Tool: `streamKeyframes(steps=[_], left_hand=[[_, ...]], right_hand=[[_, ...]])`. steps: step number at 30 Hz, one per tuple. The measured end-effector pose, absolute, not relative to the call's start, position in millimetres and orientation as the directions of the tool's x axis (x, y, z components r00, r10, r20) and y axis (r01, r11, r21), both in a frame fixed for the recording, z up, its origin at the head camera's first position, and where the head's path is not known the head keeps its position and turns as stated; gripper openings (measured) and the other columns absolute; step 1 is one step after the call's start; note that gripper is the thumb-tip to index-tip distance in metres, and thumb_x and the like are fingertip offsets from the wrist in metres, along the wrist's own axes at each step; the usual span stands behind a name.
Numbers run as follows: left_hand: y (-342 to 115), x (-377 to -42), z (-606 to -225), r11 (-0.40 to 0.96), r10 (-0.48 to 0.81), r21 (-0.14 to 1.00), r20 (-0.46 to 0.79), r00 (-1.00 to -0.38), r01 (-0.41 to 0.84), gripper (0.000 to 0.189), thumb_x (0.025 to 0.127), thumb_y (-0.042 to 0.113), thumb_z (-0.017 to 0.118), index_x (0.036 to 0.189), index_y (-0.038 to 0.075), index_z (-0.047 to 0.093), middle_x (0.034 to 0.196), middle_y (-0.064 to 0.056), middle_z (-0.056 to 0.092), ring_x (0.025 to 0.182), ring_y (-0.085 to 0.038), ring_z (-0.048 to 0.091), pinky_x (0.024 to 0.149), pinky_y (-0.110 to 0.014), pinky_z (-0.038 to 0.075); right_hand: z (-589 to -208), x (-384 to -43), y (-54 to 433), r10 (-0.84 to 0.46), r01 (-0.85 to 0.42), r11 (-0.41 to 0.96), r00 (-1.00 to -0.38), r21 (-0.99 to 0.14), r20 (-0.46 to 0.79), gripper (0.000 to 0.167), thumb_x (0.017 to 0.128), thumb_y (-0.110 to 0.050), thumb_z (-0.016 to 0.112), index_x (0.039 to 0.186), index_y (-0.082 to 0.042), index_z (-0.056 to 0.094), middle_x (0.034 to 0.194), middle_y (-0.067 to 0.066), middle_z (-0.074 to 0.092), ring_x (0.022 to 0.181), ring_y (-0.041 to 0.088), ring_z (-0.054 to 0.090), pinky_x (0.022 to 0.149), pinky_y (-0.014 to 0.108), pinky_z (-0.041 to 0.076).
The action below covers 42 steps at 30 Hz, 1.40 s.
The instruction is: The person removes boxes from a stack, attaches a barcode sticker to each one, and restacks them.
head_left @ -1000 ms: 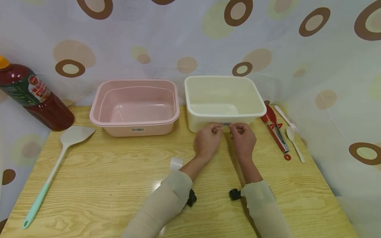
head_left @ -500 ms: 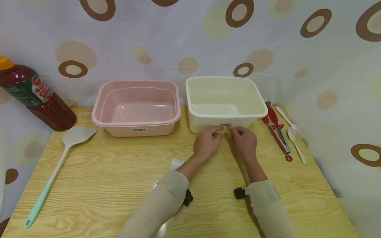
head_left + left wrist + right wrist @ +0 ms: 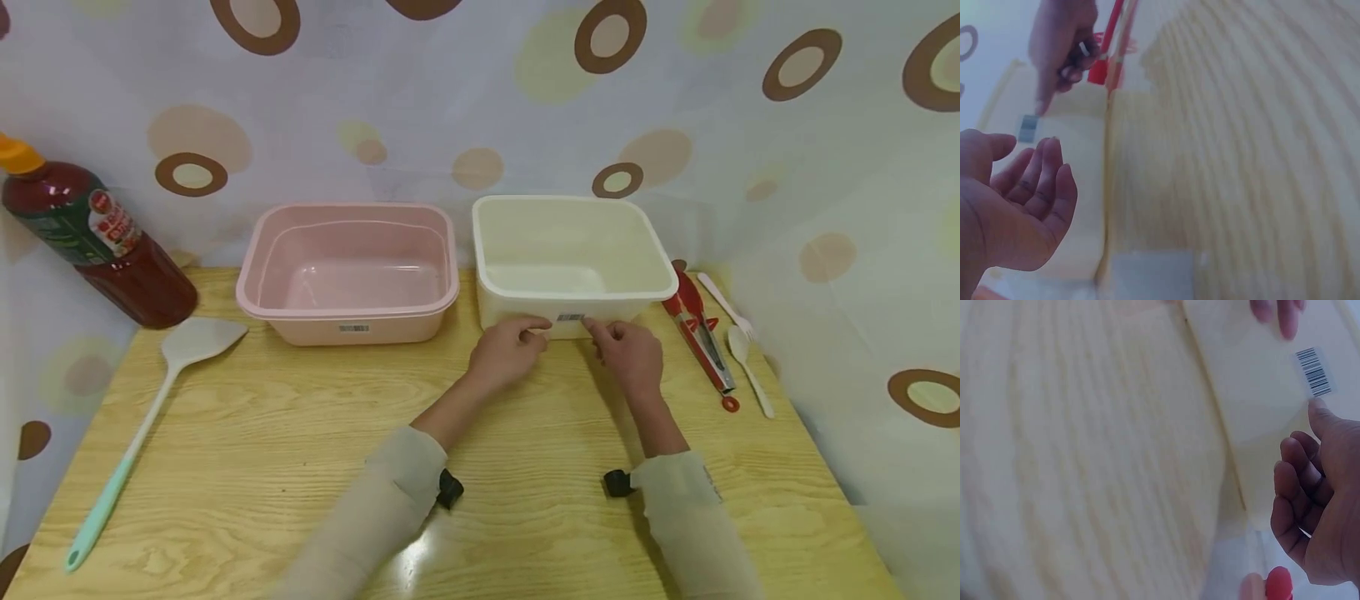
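A small barcode sticker (image 3: 571, 317) is on the front wall of a cream plastic basin (image 3: 497, 307). My right hand (image 3: 633, 354) touches the sticker's edge with the thumb tip, while the other fingers curl loosely with nothing held. In the right wrist view the barcode label (image 3: 1314, 372) lies flat and straight above that thumb. My left hand (image 3: 504, 354) is at the basin's front, left of the sticker. Seen from the left wrist, its fingers are relaxed and bent, a gap separates them from the thumb, and nothing is held.
A pink basin (image 3: 405, 327) stands to the left. Farther left are a bottle of red liquid (image 3: 105, 233) and a long-handled turner (image 3: 198, 342). Red-handled tongs (image 3: 708, 350), a spoon (image 3: 738, 342) and a pink fork (image 3: 725, 304) lie right. A whitish translucent piece (image 3: 1152, 275) lies on the wooden table.
My left hand has drawn away leftward from the sticker, and its forearm now covers the whitish piece in the head view. The right thumb stays at the sticker. The head view has shifted slightly.
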<state>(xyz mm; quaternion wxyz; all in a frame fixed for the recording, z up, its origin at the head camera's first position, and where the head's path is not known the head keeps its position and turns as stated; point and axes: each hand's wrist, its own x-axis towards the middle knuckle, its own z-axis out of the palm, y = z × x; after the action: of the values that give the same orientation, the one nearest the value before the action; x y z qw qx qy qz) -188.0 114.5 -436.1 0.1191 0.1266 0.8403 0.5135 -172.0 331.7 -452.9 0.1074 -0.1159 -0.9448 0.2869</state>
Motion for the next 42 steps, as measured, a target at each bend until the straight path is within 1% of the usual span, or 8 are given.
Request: streamKeyframes(steps=[5,12,16,22,24,30,36,42], left_hand=[[87.5,-189.0,-426.0,0.412,0.360,0.906,-0.064,-0.931,0.097,0.033,0.100,0.031,0.054,0.129,0.025,0.071,0.103,0.005,0.077,0.074,-0.013,0.067,0.059,-0.027,0.048],[43.6,-173.1,-409.1,0.368,0.428,0.919,-0.033,-0.903,0.141,0.033,0.104,0.036,0.056,0.130,0.021,0.069,0.108,-0.001,0.076,0.098,-0.024,0.071,0.069,-0.030,0.057],[10.0,-156.9,-392.2,0.405,0.389,0.898,0.004,-0.921,0.174,0.032,0.103,0.040,0.057,0.130,0.026,0.069,0.112,0.005,0.074,0.095,-0.019,0.070,0.073,-0.032,0.057],[-50.8,-141.0,-376.3,0.437,0.271,0.865,0.133,-0.953,0.245,0.034,0.102,0.036,0.062,0.129,0.018,0.069,0.115,-0.001,0.075,0.097,-0.016,0.071,0.086,-0.036,0.058],[-72.9,-138.6,-373.7,0.469,0.219,0.846,0.166,-0.962,0.253,0.036,0.102,0.038,0.062,0.130,0.018,0.069,0.116,-0.002,0.075,0.099,-0.018,0.071,0.087,-0.039,0.058],[-135.8,-139.2,-376.7,0.680,0.080,0.668,0.343,-0.936,0.302,0.044,0.098,0.044,0.065,0.136,0.020,0.066,0.131,-0.012,0.069,0.121,-0.036,0.062,0.098,-0.058,0.049],[-187.9,-148.3,-387.1,0.841,0.072,0.455,0.442,-0.894,0.292,0.062,0.092,0.046,0.072,0.142,0.013,0.058,0.145,-0.022,0.056,0.140,-0.045,0.044,0.119,-0.063,0.028],[-220.0,-160.9,-396.1,0.878,0.040,0.451,0.261,-0.964,0.159,0.075,0.097,0.057,0.059,0.157,0.016,0.039,0.162,-0.022,0.035,0.150,-0.046,0.028,0.120,-0.068,0.018]], right_hand=[[-458.6,-172.7,335.4,0.268,0.169,0.810,-0.958,-0.561,0.099,0.064,0.096,-0.067,0.053,0.073,-0.010,0.071,0.065,0.005,0.068,0.057,0.018,0.054,0.052,0.030,0.039],[-454.7,-167.3,348.1,0.216,0.130,0.795,-0.973,-0.592,0.077,0.054,0.101,-0.056,0.053,0.100,-0.008,0.077,0.085,0.010,0.076,0.071,0.018,0.066,0.064,0.029,0.048],[-450.5,-164.3,364.5,0.202,0.101,0.784,-0.975,-0.613,0.098,0.049,0.104,-0.049,0.050,0.110,-0.008,0.076,0.094,0.013,0.077,0.078,0.021,0.072,0.064,0.026,0.053],[-437.3,-152.9,398.6,0.210,0.098,0.812,-0.969,-0.576,0.130,0.049,0.107,-0.046,0.046,0.125,-0.007,0.072,0.108,0.016,0.077,0.077,-0.009,0.063,0.061,0.022,0.051],[-431.2,-149.2,408.1,0.225,0.106,0.824,-0.963,-0.557,0.149,0.051,0.107,-0.046,0.043,0.128,-0.007,0.070,0.112,0.018,0.076,0.081,-0.003,0.065,0.068,0.031,0.054],[-417.8,-145.0,430.5,0.249,0.115,0.865,-0.943,-0.488,0.219,0.054,0.109,-0.041,0.038,0.145,-0.005,0.054,0.131,0.029,0.064,0.109,0.051,0.062,0.090,0.067,0.044],[-409.9,-147.7,443.8,0.188,0.074,0.942,-0.926,-0.328,0.328,0.050,0.107,-0.031,0.044,0.151,-0.006,0.046,0.140,0.031,0.055,0.119,0.055,0.054,0.091,0.071,0.043],[-401.7,-148.7,445.7,0.170,0.074,0.952,-0.935,-0.298,0.312,0.054,0.108,-0.037,0.041,0.153,-0.008,0.043,0.148,0.028,0.049,0.130,0.053,0.048,0.099,0.072,0.040]])
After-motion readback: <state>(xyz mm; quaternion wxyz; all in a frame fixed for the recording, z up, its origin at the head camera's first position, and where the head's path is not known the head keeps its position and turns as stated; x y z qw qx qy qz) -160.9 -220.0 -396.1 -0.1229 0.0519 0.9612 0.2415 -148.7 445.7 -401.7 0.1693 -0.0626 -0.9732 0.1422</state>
